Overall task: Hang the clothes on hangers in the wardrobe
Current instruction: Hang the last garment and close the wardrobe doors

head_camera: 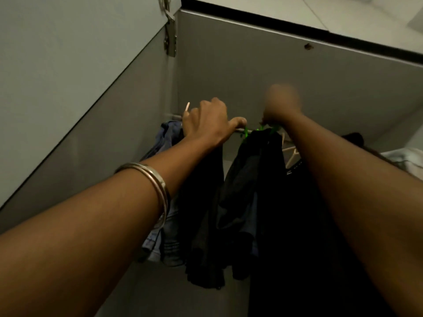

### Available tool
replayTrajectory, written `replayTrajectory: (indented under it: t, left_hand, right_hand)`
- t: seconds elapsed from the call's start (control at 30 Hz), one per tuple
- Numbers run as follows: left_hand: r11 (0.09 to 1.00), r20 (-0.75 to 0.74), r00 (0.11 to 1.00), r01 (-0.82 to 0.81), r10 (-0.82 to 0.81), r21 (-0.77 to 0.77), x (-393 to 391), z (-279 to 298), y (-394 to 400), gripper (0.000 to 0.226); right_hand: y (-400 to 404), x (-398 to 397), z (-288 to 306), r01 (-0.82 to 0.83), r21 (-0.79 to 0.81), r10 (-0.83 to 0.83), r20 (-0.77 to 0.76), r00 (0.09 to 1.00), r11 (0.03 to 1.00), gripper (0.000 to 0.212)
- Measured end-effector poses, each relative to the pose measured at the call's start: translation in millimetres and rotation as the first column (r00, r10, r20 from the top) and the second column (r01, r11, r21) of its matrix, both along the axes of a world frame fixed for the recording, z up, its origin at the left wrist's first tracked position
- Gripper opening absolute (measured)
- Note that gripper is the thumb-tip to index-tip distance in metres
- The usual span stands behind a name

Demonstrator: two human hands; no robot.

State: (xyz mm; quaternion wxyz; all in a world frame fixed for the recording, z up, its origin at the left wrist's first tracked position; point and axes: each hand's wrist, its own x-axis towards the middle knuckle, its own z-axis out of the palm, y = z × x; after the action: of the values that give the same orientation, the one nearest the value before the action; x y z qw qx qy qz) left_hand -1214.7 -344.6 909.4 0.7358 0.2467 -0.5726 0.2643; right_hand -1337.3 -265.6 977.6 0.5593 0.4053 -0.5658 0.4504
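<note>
Left hand grips rail; right hand (blurred) by green hanger, grip unclear.

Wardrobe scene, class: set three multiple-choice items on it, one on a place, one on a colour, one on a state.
1. Where is the bangle? A left forearm B right forearm C rail
2. What colour is the hanger between the hands? A red B green C blue
3. How is the wardrobe door? A shut B open C missing

Answers: 1 A, it rings the left forearm. 2 B, bright green shows by the rail. 3 B, it swings out from its hinge, showing the hanging clothes.
</note>
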Motion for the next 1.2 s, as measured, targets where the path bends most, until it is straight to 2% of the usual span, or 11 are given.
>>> replayTrajectory:
  t: [0.07, 0.17, 0.3, 0.5, 0.63, 0.77, 0.93, 1.03, 1.1, 1.2]
  left_hand:
    - [0.995, -0.068, 0.994, 0.09, -0.088, 0.03, -1, 3, -2, 0.055]
    - [0.974, -0.131, 0.966, 0.226, -0.221, 0.026, 0, 9, -8, 0.044]
    - [0.96, -0.043, 0.962, 0.273, -0.27, 0.069, -2, 10, -12, 0.046]
    - [0.928, 0.065, 0.93, 0.35, -0.361, 0.129, -19, 2, -13, 0.038]
    - [0.935, 0.083, 0.937, 0.327, -0.34, 0.14, -28, -9, -10, 0.027]
    - [0.939, 0.058, 0.948, 0.3, -0.314, 0.168, -30, -24, 4, 0.033]
    - [0.942, 0.03, 0.964, 0.252, -0.265, 0.22, -23, -53, 30, 0.025]
    - [0.942, 0.049, 0.965, 0.238, -0.257, 0.236, -19, -80, 46, 0.035]
    - [0.941, 0.064, 0.96, 0.254, -0.274, 0.222, -17, -101, 60, 0.038]
    - [0.929, 0.061, 0.943, 0.309, -0.327, 0.202, -16, -137, 81, 0.028]
  right_hand:
    - [8, -5, 3, -0.208, 0.007, 0.207, 0.054, 0.977, 0.978, 0.034]
    - [9, -15, -2, -0.358, -0.032, 0.359, 0.051, 0.932, 0.933, 0.025]
    - [7, -30, -17, -0.351, 0.009, 0.351, 0.007, 0.936, 0.936, 0.018]
    - [2, -48, -51, -0.27, 0.177, 0.271, 0.021, 0.962, 0.946, 0.04]
    - [-2, -63, -71, -0.339, 0.19, 0.345, -0.002, 0.939, 0.922, 0.056]
    - [9, -72, -89, -0.442, 0.197, 0.45, 0.001, 0.893, 0.875, 0.068]
    - [28, -72, -123, -0.512, 0.224, 0.516, 0.047, 0.855, 0.829, 0.068]
    - [47, -72, -149, -0.565, 0.233, 0.564, 0.076, 0.822, 0.792, 0.062]
    - [61, -71, -169, -0.609, 0.244, 0.604, 0.104, 0.79, 0.755, 0.058]
    - [82, -71, -205, -0.674, 0.226, 0.666, 0.121, 0.736, 0.703, 0.051]
